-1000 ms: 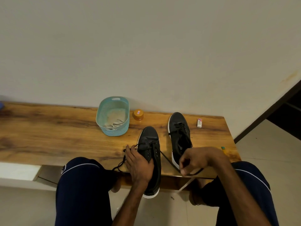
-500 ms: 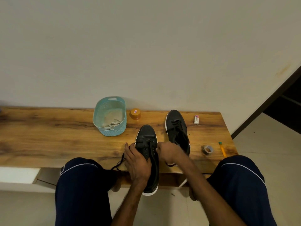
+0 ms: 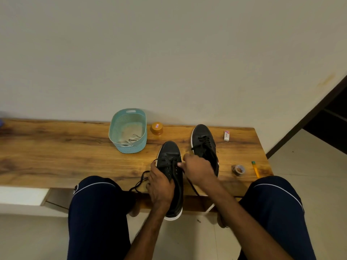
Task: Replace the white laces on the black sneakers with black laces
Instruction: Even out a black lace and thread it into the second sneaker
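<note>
Two black sneakers stand on the wooden bench point(image 3: 56, 152). The near sneaker point(image 3: 170, 152) juts over the front edge, toe pointing away. My left hand point(image 3: 161, 184) grips its left side. My right hand point(image 3: 197, 169) pinches the black lace point(image 3: 191, 185) at the eyelets on its right side. A loose end of that lace point(image 3: 139, 182) trails off to the left over my knee. The far sneaker point(image 3: 203, 141), laced in black, stands to the right, partly behind my right hand. White laces point(image 3: 131, 139) lie in the teal basket point(image 3: 129, 147).
A small orange-lidded jar point(image 3: 156, 128) stands beside the basket. An eraser box point(image 3: 226, 135), a tape roll point(image 3: 238, 170) and a pencil point(image 3: 255, 168) lie on the bench's right end. My knees frame the front edge. A wall runs behind the bench.
My right hand moved from the lower right, where it pulled the lace out, back up to the near sneaker's eyelets. My left hand stayed on the sneaker.
</note>
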Available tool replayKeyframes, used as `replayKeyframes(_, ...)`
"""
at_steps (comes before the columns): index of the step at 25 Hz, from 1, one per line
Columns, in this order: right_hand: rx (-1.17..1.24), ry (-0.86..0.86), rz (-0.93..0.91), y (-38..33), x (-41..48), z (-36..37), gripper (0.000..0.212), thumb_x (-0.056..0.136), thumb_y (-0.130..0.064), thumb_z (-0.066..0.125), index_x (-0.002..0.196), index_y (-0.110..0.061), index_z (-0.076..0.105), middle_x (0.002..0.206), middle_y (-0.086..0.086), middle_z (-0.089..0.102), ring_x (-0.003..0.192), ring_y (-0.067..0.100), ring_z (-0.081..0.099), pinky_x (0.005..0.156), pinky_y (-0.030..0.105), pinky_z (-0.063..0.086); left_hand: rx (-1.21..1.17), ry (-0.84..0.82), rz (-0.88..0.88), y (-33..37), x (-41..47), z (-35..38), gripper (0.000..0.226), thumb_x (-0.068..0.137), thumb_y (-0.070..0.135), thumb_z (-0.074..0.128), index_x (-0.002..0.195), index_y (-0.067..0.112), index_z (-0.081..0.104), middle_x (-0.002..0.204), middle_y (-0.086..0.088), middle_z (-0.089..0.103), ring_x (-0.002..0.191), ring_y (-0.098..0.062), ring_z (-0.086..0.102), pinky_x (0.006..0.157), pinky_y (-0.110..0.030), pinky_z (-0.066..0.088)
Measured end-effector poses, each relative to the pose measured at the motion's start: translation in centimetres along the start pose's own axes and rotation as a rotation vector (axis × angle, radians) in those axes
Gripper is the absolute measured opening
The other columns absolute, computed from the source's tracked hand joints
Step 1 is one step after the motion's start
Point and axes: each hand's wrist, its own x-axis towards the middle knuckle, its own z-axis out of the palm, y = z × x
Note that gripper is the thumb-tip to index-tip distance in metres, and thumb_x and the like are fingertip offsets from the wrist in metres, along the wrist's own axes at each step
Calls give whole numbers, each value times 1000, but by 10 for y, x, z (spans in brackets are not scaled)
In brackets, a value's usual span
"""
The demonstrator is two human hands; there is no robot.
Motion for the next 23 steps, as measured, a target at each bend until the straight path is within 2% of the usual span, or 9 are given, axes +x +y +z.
replayKeyframes(2, -44, 34, -33, -12, 10, 24, 37, 105, -43, 37, 123, -12, 49, 113, 8, 62, 100, 29, 64, 80, 42, 51, -7, -4, 14, 0, 0, -1, 86, 81, 33, 71, 147, 10, 19, 136, -13, 49, 126, -31, 48, 99, -51, 46)
replayKeyframes(5, -73, -19, -73, -11, 11, 32, 29, 107, -31, 33, 126, -11, 43, 117, 12, 62, 100, 32, 64, 78, 43, 49, -10, -6, 14, 1, 3, -1, 87, 80, 32, 73, 146, 11, 20, 137, -12, 48, 127, -30, 48, 100, -51, 46)
replayKeyframes(6, -77, -90, -90, -7, 8, 25, 28, 106, -29, 34, 125, -11, 45, 118, 12, 63, 102, 33, 63, 80, 43, 48, 7, -14, 17, 1, 3, -1, 89, 79, 33, 74, 146, 11, 20, 137, -12, 48, 128, -30, 48, 100, -50, 46)
replayKeyframes(10, -121, -593, -84, 23, -17, -14, 27, 102, -29, 46, 123, -15, 58, 118, 7, 62, 105, 23, 60, 90, 37, 48, 79, -29, 25, 2, 0, 0, 94, 79, 35, 76, 148, 10, 16, 139, -13, 47, 129, -30, 48, 101, -47, 46)
replayKeyframes(12, -125, -652, -37, 35, -30, -20, 27, 101, -31, 49, 122, -18, 59, 117, 3, 62, 101, 17, 59, 87, 33, 48, 73, -32, 24, 2, 0, -2, 94, 79, 33, 76, 148, 11, 17, 140, -13, 47, 129, -30, 48, 102, -48, 46)
replayKeyframes(16, -81, -646, 7, 35, -29, -21, 23, 102, -29, 51, 118, -17, 61, 112, 2, 63, 94, 12, 56, 85, 30, 45, 90, 3, 50, 3, 2, -13, 81, 81, 34, 74, 143, 14, 27, 133, -9, 50, 122, -27, 51, 97, -44, 49)
replayKeyframes(18, -36, -584, 27, 34, -28, -22, 19, 101, -31, 51, 105, -16, 63, 100, 0, 62, 87, 12, 55, 84, 31, 47, 164, 8, 100, 4, 6, -18, 63, 85, 42, 69, 134, 17, 39, 127, -4, 52, 115, -22, 54, 92, -38, 51)
replayKeyframes(21, 149, -364, 95, 43, -24, -28, 25, 102, -31, 50, 90, -13, 63, 83, 1, 59, 79, 14, 56, 73, 29, 46, 234, -61, 214, 9, 19, -31, 34, 92, 42, 60, 117, 21, 53, 113, 1, 59, 98, -17, 60, 81, -33, 53)
replayKeyframes(23, 353, -219, 89, 50, -21, -36, 25, 103, -22, 49, 97, -9, 69, 85, 0, 63, 82, 13, 59, 71, 27, 46, 255, -119, 242, 14, 29, -41, 23, 94, 37, 59, 109, 21, 59, 106, 1, 63, 94, -19, 62, 75, -30, 49)
